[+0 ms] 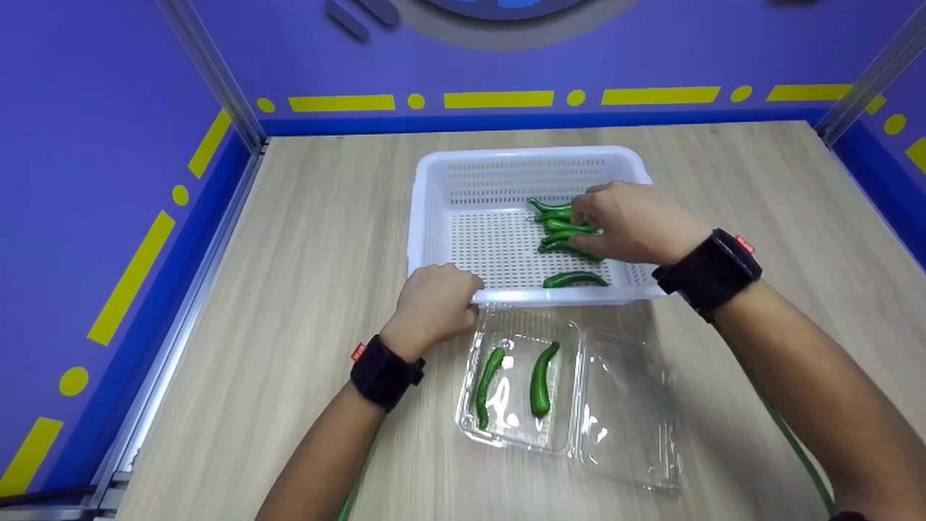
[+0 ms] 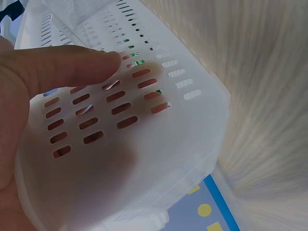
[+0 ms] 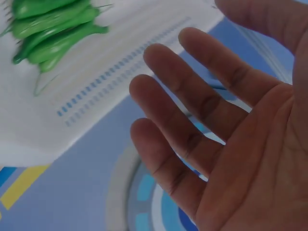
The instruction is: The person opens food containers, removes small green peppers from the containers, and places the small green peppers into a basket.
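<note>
My left hand [image 1: 438,300] grips the near left corner of a white plastic basket [image 1: 532,153]. In the left wrist view its thumb [image 2: 82,70] lies along the slotted outer wall, with fingers showing through the slots. My right hand [image 1: 640,221] reaches over the basket's right side, beside a cluster of green chili peppers [image 1: 561,226]. The right wrist view shows its fingers [image 3: 168,101] apart and only slightly bent, holding nothing. One more chili pepper [image 1: 575,279] lies along the basket's near wall.
In front of the basket lies an opened clear plastic clamshell box [image 1: 521,441], its lid [image 1: 629,412] folded out to the right. Two green chilies sit apart in it, a thin one [image 1: 488,387] and a thicker one [image 1: 541,383]. Blue-purple panels [image 1: 506,72] enclose the wooden table [image 1: 325,239].
</note>
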The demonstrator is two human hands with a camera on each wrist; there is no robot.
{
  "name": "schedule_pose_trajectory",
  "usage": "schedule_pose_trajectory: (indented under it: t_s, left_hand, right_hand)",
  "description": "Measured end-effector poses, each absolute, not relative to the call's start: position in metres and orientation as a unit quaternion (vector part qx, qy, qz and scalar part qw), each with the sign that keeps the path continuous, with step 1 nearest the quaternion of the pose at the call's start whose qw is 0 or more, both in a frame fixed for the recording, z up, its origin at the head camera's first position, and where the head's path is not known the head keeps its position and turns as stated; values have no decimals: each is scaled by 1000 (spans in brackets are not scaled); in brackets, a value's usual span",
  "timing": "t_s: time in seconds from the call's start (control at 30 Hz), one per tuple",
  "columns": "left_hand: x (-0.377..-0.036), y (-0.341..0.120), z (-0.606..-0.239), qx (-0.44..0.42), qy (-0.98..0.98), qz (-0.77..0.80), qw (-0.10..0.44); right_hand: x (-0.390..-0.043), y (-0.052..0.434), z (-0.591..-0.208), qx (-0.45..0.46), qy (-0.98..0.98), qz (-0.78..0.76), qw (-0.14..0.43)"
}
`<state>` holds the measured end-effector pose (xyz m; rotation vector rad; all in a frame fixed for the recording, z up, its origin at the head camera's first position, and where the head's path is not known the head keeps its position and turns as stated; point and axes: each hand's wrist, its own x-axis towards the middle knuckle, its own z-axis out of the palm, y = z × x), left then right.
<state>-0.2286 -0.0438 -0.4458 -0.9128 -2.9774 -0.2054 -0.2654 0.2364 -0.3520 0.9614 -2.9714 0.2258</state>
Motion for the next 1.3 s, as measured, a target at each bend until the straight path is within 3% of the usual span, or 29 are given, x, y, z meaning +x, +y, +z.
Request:
schedule_pose_trajectory:
  t_s: [0.23, 0.43, 1.3]
  left_hand:
    - [-228, -44, -446, -295, -953, -68, 17]
    - [-228, -45, -446, -299, -951, -66, 31]
    - [-227, -44, -445, -295, -953, -68, 13]
  right_hand:
    - [-248, 232, -349, 311, -941, 127, 27]
    - [-242, 234, -349, 302, -936, 181, 13]
    - [-218, 245, -356, 288, -917, 273, 47]
